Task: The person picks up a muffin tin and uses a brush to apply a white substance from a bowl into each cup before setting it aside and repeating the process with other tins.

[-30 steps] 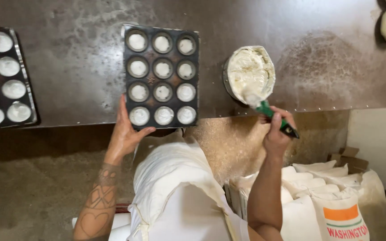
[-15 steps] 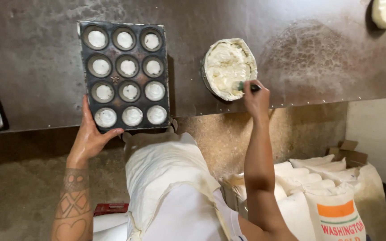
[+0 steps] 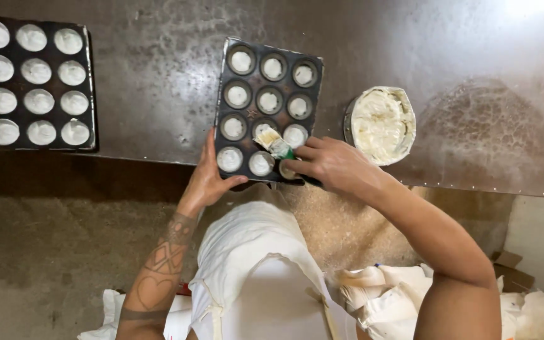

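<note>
The right hand (image 3: 335,167) now grasps a small pastry brush with a green handle (image 3: 276,146) and holds its pale bristles over the cups in the near rows of the dark metal muffin tray with twelve round cups (image 3: 266,108); half a second ago this hand was at the round white bowl of creamy paste (image 3: 382,124), so the brush has come from the bowl to the tray, probably loaded with fresh paste. The left hand (image 3: 212,179) keeps its grip on the near left corner of this tray, thumb on top of the rim, at the near edge of the dark brown metal table (image 3: 158,75). The tray lies at the middle of the near edge, the bowl just beside it on the right. Each cup shows a pale disc at its bottom. A second dark tray filled with white dough portions (image 3: 33,82) rests at the far left corner of the surface, well apart. Below the table edge a white apron (image 3: 253,271) and pale sacks (image 3: 398,296) are visible.
</note>
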